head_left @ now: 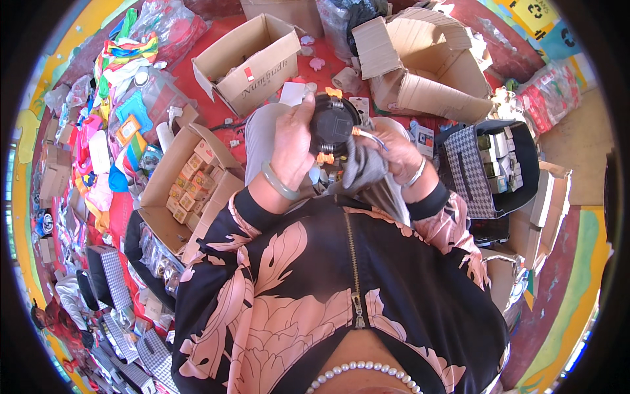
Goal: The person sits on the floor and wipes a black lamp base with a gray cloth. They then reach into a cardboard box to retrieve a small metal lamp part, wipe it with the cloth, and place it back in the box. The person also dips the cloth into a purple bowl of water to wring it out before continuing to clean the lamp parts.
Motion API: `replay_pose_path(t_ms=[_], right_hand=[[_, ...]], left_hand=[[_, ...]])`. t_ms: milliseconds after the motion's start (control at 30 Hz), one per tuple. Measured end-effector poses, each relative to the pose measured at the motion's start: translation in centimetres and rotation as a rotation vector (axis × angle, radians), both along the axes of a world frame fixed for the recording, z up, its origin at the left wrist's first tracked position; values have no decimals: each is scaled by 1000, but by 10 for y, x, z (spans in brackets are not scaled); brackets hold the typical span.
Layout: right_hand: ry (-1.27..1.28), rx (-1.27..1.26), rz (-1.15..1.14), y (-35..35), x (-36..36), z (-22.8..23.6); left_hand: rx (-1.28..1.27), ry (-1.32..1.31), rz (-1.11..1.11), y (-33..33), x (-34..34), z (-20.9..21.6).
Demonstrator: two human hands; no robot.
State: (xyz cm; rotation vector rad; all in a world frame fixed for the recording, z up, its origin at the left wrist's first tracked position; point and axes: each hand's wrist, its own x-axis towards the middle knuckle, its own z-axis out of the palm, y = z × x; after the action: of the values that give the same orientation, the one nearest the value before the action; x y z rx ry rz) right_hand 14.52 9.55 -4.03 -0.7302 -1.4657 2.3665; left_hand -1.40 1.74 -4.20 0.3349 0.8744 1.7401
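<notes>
One black disc [333, 121] is gripped by the left hand [294, 136]. The right hand [398, 155] holds a grey cloth [365, 167] near a cable [369, 136].

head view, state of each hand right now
Left hand: closed, holding the round black fixture.
Right hand: closed on grey cloth; whether it grips the cable is unclear.

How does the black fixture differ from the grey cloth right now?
Form: the black fixture is round and rigid-looking; the grey cloth is limp and bunched.
Colour: the fixture has orange parts; the cloth is grey.
Hold: the left hand has the fixture; the right hand has the cloth.
Shared: both are hand-held.
</notes>
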Motion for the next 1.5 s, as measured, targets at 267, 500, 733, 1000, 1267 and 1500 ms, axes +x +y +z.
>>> replay_pose_path(t_ms=[267, 500, 733, 1000, 1267, 1500], right_hand=[[86, -183, -187, -23, -19, -11], [-36, -153, -128, -21, -8, -16], [-96, -132, -66, -17, 0, 17], [-147, 118, 18, -2, -1, -2], [-153, 236, -248, 30, 38, 22], [741, -92, -360, 60, 84, 72]], left_hand=[[47, -48, 256, 1, 13, 3], [79, 74, 185, -7, 23, 5], [118, -44, -234, -3, -9, -12], [54, -84, -315, -5, -17, -14], [114, -425, -90, 4, -54, -26], [204, -479, 3, 0, -70, -20]])
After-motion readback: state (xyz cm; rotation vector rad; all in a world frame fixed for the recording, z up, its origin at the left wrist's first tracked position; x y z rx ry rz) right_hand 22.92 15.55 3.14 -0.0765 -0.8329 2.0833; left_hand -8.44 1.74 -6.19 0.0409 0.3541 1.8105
